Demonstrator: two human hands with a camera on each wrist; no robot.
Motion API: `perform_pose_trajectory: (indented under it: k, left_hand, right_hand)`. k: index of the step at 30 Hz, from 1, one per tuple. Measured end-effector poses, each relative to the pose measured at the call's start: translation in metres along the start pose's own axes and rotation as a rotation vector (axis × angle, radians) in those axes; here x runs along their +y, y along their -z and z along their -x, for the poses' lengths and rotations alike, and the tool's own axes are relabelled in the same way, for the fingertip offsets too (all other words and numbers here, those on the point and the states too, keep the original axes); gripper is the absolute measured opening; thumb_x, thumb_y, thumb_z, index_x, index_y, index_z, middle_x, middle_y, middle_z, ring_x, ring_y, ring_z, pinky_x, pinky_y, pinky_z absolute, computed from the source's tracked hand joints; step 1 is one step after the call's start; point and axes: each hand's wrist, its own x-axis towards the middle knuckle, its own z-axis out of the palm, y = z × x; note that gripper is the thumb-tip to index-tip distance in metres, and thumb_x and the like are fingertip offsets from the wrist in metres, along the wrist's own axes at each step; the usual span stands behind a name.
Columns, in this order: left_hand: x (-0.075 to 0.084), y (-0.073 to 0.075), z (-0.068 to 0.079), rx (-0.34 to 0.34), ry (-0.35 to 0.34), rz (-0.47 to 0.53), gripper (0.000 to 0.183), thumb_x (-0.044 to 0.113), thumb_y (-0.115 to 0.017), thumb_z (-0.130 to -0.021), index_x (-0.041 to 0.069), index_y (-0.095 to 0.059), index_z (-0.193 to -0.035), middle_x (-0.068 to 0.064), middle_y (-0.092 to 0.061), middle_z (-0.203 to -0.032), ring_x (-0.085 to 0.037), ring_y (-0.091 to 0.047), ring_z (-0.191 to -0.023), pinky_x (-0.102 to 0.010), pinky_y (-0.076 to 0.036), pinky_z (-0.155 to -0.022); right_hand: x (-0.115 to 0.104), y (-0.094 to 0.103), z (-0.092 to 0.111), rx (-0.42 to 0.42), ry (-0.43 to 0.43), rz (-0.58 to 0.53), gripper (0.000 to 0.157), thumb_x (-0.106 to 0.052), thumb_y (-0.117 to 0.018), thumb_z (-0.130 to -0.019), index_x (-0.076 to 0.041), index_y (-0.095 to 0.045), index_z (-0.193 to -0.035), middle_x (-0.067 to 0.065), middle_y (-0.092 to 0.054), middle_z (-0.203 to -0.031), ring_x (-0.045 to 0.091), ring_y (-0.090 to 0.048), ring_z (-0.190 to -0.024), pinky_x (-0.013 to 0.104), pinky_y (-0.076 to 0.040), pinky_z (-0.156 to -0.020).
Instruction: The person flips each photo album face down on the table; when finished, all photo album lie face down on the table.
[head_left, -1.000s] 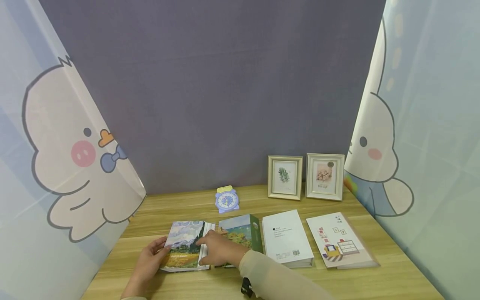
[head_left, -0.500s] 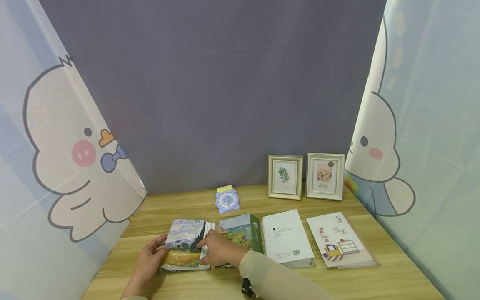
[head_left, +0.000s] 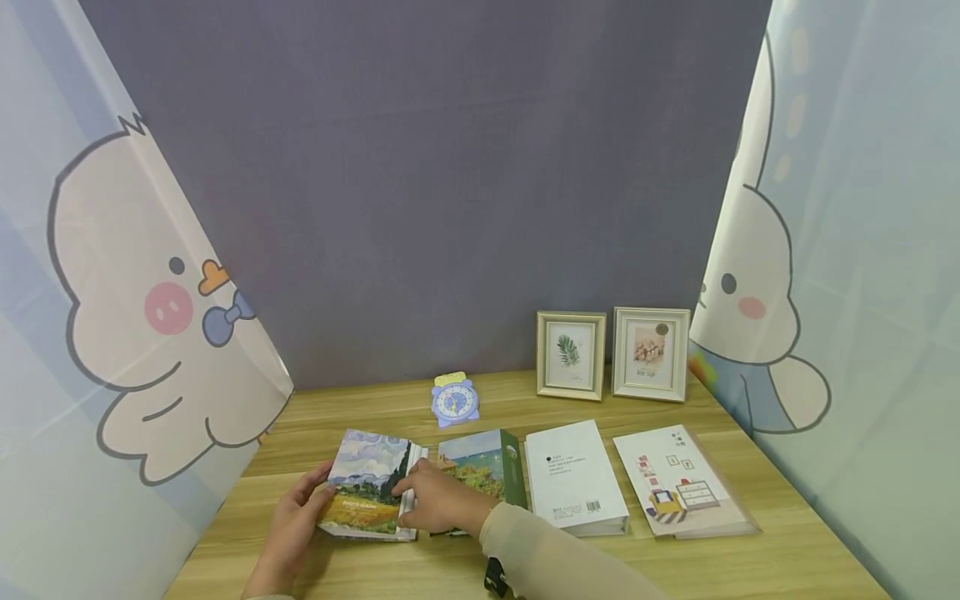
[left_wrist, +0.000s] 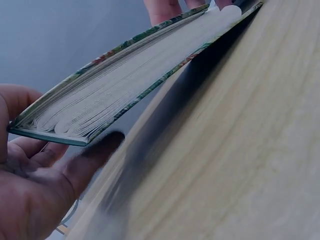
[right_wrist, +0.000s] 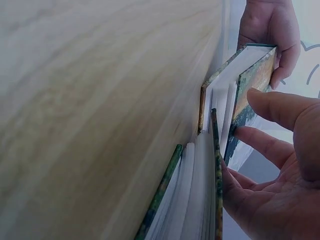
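Note:
A photo album [head_left: 367,483] with a painted landscape cover sits at the left of the row, its spine side tilted up and its page side low by the table. My left hand [head_left: 296,517] grips the spine side, thumb over the cover and fingers beneath. In the left wrist view, the page block [left_wrist: 125,85] shows between the covers, above a dark shadow. My right hand [head_left: 442,500] reaches across from the right and pinches the front cover's free edge. In the right wrist view, its fingers [right_wrist: 275,107] lie on that cover and at its edge.
A green-spined album [head_left: 476,467] lies just right, partly under my right hand. Farther right are a white album [head_left: 573,475] and one with a furniture drawing [head_left: 682,483]. Two picture frames [head_left: 570,354] and a blue clock-shaped piece [head_left: 454,400] stand or lie behind on the wooden table [head_left: 360,408].
The album's left side has risen, tilting it more toward the right, and my left hand has moved up slightly with it. My right hand has stayed nearly in place.

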Motion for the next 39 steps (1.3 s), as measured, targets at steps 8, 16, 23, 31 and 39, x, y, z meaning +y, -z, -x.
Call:
perform_pose_trajectory:
  k: [8,16,23,31,39]
  left_hand:
    - [0.002,-0.001,-0.001,0.030,-0.068,0.090,0.056,0.020,-0.060,-0.109,-0.003,-0.041,-0.157,0.008,-0.057,-0.136,0.004,-0.054,-0.116,-0.015,-0.051,-0.091]
    - [0.011,-0.001,0.005,0.005,-0.109,0.242,0.056,0.018,-0.059,-0.109,-0.007,-0.040,-0.156,0.015,-0.065,-0.128,-0.006,-0.065,-0.107,-0.025,-0.060,-0.079]
    - [0.018,-0.002,0.009,-0.017,-0.128,0.283,0.054,0.019,-0.057,-0.110,-0.004,-0.041,-0.157,0.013,-0.064,-0.131,-0.008,-0.065,-0.106,-0.028,-0.060,-0.073]
    - [0.024,-0.002,0.012,-0.081,-0.187,0.318,0.052,0.021,-0.049,-0.114,-0.006,-0.039,-0.157,0.013,-0.059,-0.140,-0.004,-0.060,-0.119,-0.028,-0.059,-0.086]
    - [0.026,-0.003,0.013,-0.112,-0.236,0.309,0.045,0.015,-0.046,-0.114,-0.001,-0.044,-0.156,0.015,-0.055,-0.146,-0.001,-0.055,-0.127,-0.026,-0.057,-0.091]
  right_hand:
    - [0.002,-0.001,-0.001,0.016,0.032,0.009,0.036,-0.034,-0.079,-0.096,-0.031,-0.072,-0.131,-0.008,-0.044,-0.156,0.016,-0.049,-0.140,0.033,-0.055,-0.096]
    - [0.002,0.001,0.000,0.026,0.078,0.013,0.036,-0.038,-0.076,-0.098,-0.032,-0.070,-0.133,-0.011,-0.048,-0.151,0.014,-0.048,-0.140,0.035,-0.053,-0.101]
    - [-0.002,0.002,-0.001,0.044,0.099,0.026,0.039,-0.039,-0.075,-0.099,-0.034,-0.068,-0.136,-0.012,-0.047,-0.151,0.013,-0.049,-0.138,0.035,-0.053,-0.101]
    - [-0.003,0.003,-0.003,0.042,0.127,-0.058,0.040,-0.034,-0.075,-0.100,-0.031,-0.067,-0.139,-0.013,-0.048,-0.148,0.004,-0.059,-0.114,0.024,-0.055,-0.082]
    - [-0.003,0.004,-0.005,0.053,0.148,-0.163,0.042,-0.033,-0.075,-0.099,-0.030,-0.066,-0.140,-0.015,-0.050,-0.145,0.005,-0.060,-0.115,0.024,-0.055,-0.081]
